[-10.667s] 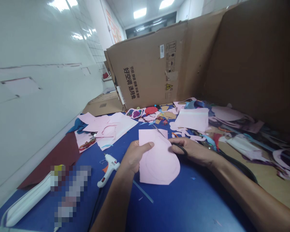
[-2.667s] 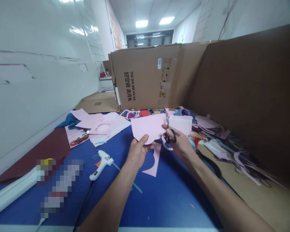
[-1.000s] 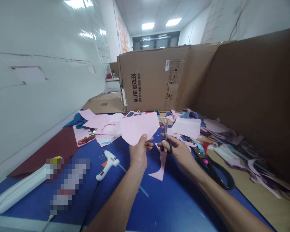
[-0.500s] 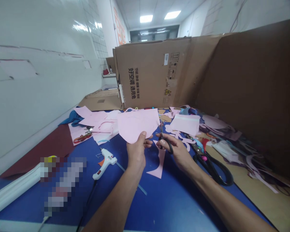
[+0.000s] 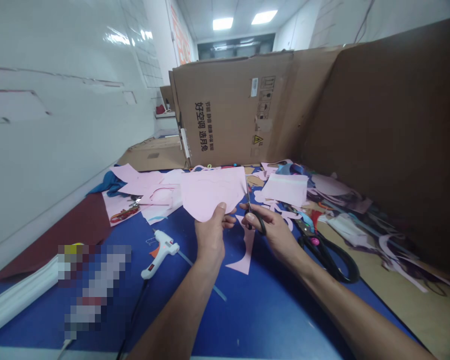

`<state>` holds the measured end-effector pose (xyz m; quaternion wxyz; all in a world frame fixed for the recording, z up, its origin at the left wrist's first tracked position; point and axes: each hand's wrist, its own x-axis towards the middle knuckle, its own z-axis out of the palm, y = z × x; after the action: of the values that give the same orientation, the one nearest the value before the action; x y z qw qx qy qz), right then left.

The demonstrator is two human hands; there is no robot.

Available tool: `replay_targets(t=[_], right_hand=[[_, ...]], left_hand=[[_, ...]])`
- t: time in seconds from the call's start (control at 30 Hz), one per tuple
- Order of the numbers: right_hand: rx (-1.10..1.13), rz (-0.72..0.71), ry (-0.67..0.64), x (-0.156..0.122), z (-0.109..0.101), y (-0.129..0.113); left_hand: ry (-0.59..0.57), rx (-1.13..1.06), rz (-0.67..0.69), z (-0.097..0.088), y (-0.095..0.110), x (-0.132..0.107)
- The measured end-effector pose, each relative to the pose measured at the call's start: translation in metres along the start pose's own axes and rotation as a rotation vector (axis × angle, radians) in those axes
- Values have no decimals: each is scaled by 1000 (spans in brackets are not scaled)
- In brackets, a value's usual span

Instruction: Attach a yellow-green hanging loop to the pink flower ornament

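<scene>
My left hand pinches the lower edge of a pink sheet, its thumb on the front and the fingers behind. The sheet has a straight top and a rounded lower left side. In my right hand is a pair of small black-handled scissors, blades pointing up at the sheet's right edge. Whether the blades are on the paper or just beside it I cannot tell. Beneath the hands a curved pink offcut lies on the blue tabletop.
On the left lie a white glue gun and a dark red sheet. Large black-handled shears lie to the right, beside heaped scraps. A tall cardboard box stands behind, with a cardboard panel along the right.
The scissors have shifted slightly at the sheet's right edge, their blades looking closer together. Both hands keep their hold, and the whole view has moved a little.
</scene>
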<state>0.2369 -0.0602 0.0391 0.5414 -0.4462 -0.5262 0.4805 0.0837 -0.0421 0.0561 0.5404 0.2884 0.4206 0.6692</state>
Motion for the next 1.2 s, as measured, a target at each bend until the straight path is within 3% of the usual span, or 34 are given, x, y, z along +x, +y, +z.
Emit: replay_targets(t=[1.2], right_hand=[[-49,-2,13,0,0,1]], left_hand=[[-12,-8,2,0,-2,-1]])
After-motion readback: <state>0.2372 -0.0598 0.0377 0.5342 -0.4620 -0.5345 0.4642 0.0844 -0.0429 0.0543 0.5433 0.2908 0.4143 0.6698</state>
